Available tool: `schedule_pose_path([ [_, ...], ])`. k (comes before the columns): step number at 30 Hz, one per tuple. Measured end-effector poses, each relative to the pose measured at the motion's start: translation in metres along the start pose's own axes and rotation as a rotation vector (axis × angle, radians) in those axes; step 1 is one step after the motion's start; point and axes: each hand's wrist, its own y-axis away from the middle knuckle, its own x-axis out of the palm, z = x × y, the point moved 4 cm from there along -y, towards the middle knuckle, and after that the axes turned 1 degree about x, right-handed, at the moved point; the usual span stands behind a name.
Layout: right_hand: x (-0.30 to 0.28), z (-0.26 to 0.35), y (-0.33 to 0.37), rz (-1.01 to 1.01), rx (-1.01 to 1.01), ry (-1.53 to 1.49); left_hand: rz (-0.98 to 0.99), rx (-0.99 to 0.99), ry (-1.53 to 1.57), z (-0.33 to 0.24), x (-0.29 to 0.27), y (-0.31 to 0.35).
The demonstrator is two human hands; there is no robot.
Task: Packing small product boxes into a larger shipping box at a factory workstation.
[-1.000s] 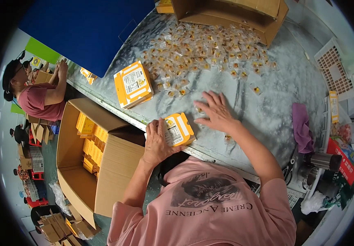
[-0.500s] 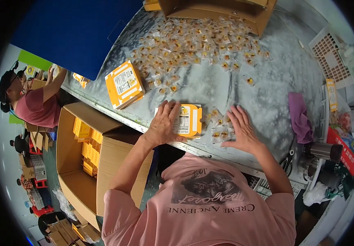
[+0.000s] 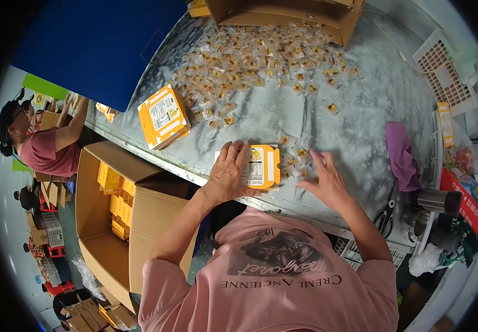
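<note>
My left hand (image 3: 226, 174) holds a small flat yellow-and-white carton (image 3: 262, 166) near the front edge of the table. Its fingers lie over the carton's left side and its thumb is at the near edge. Just right of the carton lies a little group of clear-wrapped packets (image 3: 290, 162) with yellow-brown contents. Around their right side curves my right hand (image 3: 329, 180), fingers and thumb apart, gripping nothing. Farther left on the table stands a stack of flat yellow-and-white cartons (image 3: 164, 117).
A wide heap of wrapped packets (image 3: 255, 61) covers the far table, before a cardboard box (image 3: 277, 17). An open carton (image 3: 103, 221) with yellow boxes stands at left. At right are a purple cloth (image 3: 402, 155), scissors (image 3: 384, 220) and a white basket (image 3: 446, 74). A co-worker (image 3: 50, 141) is at far left.
The right fingers have bent in more around the packets, which now lie closer to the carton. The left hand still holds the carton. The whole view has shifted slightly.
</note>
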Motion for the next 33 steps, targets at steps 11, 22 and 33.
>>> schedule_pose_path([
  [11, 0.092, 0.006, -0.043, -0.035, 0.025, -0.746, -0.108, -0.044, -0.010, 0.006, -0.004, 0.000],
  [22, 0.052, 0.008, -0.098, -0.123, -0.169, -0.158, -0.203, -0.108, -0.060, 0.013, -0.006, 0.004],
  [33, 0.067, 0.016, -0.024, -0.193, 0.053, -0.976, -0.525, -0.258, -0.022, 0.005, -0.012, 0.015],
])
